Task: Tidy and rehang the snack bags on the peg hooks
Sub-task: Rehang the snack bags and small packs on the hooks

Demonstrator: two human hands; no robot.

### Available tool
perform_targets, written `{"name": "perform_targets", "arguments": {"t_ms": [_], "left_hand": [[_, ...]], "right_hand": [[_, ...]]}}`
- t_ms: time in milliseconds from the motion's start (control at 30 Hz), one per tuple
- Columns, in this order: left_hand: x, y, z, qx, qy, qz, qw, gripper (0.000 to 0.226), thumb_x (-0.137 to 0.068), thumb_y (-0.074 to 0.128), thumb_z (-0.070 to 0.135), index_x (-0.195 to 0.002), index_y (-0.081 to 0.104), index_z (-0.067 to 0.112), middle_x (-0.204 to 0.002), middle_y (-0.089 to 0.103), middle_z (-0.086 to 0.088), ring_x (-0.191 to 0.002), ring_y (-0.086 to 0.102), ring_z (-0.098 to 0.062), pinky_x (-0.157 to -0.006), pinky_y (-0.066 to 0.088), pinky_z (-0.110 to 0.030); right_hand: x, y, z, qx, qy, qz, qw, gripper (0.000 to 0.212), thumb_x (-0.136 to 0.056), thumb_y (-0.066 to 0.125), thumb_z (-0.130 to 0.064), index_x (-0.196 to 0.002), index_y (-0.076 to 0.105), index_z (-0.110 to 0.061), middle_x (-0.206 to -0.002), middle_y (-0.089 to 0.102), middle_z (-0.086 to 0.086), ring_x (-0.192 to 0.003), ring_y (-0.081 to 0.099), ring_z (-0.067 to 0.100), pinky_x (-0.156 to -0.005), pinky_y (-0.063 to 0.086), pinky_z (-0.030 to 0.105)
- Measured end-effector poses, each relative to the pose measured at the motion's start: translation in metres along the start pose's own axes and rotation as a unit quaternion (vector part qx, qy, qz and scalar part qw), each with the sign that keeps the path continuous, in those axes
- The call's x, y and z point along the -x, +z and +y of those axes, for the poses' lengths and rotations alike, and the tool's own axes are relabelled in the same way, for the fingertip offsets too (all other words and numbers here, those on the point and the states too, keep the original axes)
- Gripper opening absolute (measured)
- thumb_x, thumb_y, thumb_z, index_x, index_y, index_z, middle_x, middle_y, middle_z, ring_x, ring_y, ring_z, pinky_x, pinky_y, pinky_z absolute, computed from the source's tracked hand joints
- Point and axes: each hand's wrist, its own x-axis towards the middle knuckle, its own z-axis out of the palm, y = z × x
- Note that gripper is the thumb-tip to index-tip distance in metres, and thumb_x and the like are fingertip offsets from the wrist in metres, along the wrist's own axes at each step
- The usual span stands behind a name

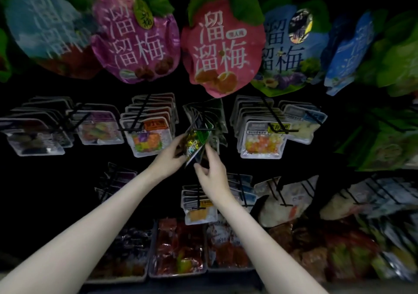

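A small dark snack bag (pixel 195 143) with green and yellow print hangs tilted at the front of a bunch of like bags (pixel 209 117) on the middle peg hook. My left hand (pixel 168 157) grips its left edge with fingers curled round it. My right hand (pixel 211 171) holds its lower right corner from below, thumb and fingers pinching the bag. The hook's wire itself is mostly hidden behind the bags.
Clear-windowed snack bags hang on pegs to the left (pixel 147 133) and right (pixel 262 139). Large plum bags (pixel 222 45) hang above. Lower pegs hold more bags (pixel 199 208). Trays of red wrapped snacks (pixel 181 248) line the bottom shelf.
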Motion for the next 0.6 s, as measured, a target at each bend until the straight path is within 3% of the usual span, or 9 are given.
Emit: {"name": "perform_targets", "arguments": {"t_ms": [133,233,300,333,400,467,533,600], "left_hand": [[0.002,-0.003,-0.003,0.006,0.005,-0.007,1.000,0.066,-0.086,0.046,-0.013,-0.144,0.026,0.010,-0.136,0.038,0.001,-0.125,0.033,-0.006,-0.099,0.027,-0.012],[0.008,-0.001,-0.002,-0.006,0.006,-0.020,1.000,0.065,-0.085,0.047,-0.013,-0.143,0.031,0.012,-0.143,0.038,-0.005,-0.128,0.037,-0.010,-0.096,0.029,-0.010],[0.016,-0.001,0.002,-0.044,0.015,-0.031,0.998,0.061,-0.087,0.048,-0.008,-0.141,0.035,0.016,-0.141,0.042,-0.002,-0.128,0.039,-0.011,-0.096,0.030,-0.010],[0.020,-0.001,0.005,-0.067,0.020,-0.023,0.997,0.059,-0.088,0.048,-0.006,-0.141,0.036,0.017,-0.139,0.043,0.002,-0.125,0.040,-0.008,-0.095,0.031,-0.012],[0.030,-0.004,0.013,-0.096,0.033,0.025,0.995,0.055,-0.089,0.046,-0.003,-0.139,0.040,0.018,-0.134,0.046,0.004,-0.116,0.046,-0.004,-0.093,0.036,-0.016],[0.040,-0.008,0.021,-0.118,0.068,0.095,0.986,0.048,-0.089,0.046,-0.003,-0.133,0.046,0.017,-0.128,0.050,0.003,-0.110,0.054,-0.008,-0.089,0.043,-0.021],[0.051,-0.012,0.027,-0.165,0.126,0.150,0.967,0.043,-0.088,0.048,-0.003,-0.127,0.050,0.015,-0.120,0.054,0.001,-0.103,0.058,-0.012,-0.086,0.046,-0.023],[0.061,-0.015,0.036,-0.198,0.199,0.180,0.943,0.038,-0.088,0.046,0.001,-0.124,0.052,0.011,-0.114,0.055,-0.002,-0.096,0.058,-0.010,-0.082,0.047,-0.022]], "right_hand": [[0.000,-0.009,-0.003,-0.002,-0.012,0.009,1.000,0.053,-0.096,0.048,-0.009,-0.145,0.029,-0.015,-0.150,0.026,0.004,-0.120,0.031,-0.003,-0.084,0.036,-0.001],[0.000,-0.019,-0.004,0.019,-0.011,0.012,1.000,0.049,-0.094,0.053,-0.016,-0.141,0.038,-0.015,-0.147,0.029,0.005,-0.132,0.033,0.013,-0.101,0.039,0.019],[-0.003,-0.026,-0.006,0.025,-0.002,0.033,0.999,0.045,-0.093,0.057,-0.022,-0.136,0.046,-0.014,-0.143,0.030,0.006,-0.127,0.039,0.013,-0.105,0.038,0.028],[-0.004,-0.030,-0.007,0.032,0.002,0.046,0.998,0.041,-0.092,0.057,-0.024,-0.131,0.051,-0.012,-0.140,0.032,0.005,-0.118,0.043,0.006,-0.101,0.038,0.023],[-0.009,-0.039,-0.009,0.046,0.004,0.070,0.996,0.025,-0.093,0.055,-0.023,-0.113,0.059,-0.009,-0.129,0.036,0.003,-0.098,0.044,-0.005,-0.087,0.034,0.012],[-0.014,-0.046,-0.011,0.046,0.006,0.091,0.995,0.010,-0.095,0.052,-0.019,-0.097,0.059,-0.012,-0.117,0.037,0.000,-0.104,0.048,0.008,-0.087,0.033,0.015],[-0.013,-0.051,-0.016,0.033,-0.006,0.117,0.993,0.005,-0.095,0.050,-0.015,-0.095,0.055,-0.016,-0.111,0.036,-0.002,-0.109,0.049,0.020,-0.091,0.040,0.023],[-0.007,-0.055,-0.024,0.026,-0.058,0.145,0.987,0.009,-0.095,0.050,-0.013,-0.103,0.051,-0.018,-0.111,0.036,-0.002,-0.106,0.050,0.019,-0.089,0.042,0.019]]}}
